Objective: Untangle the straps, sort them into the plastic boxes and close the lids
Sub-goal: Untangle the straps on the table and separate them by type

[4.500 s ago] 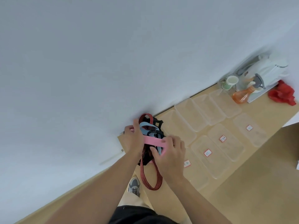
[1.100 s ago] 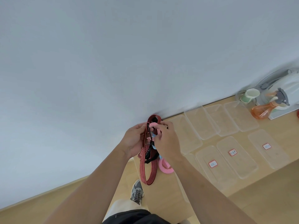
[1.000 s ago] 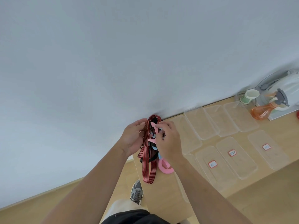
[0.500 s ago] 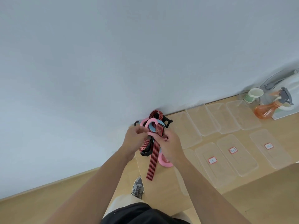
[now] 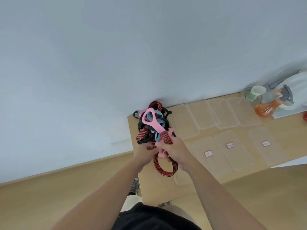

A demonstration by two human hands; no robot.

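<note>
Left hand (image 5: 144,152) and right hand (image 5: 177,151) both gripping strap tangle (image 5: 143,133); tangle long axis running away toward wall (image 5: 149,55), pink loop (image 5: 155,125) pointing far, striped loop (image 5: 165,173) hanging near.

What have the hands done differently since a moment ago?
The left hand and right hand slid from the top of the strap bundle down to its near end and now grip it there. The pink loop they were pinching stands free on top. The plastic boxes stayed put.
</note>
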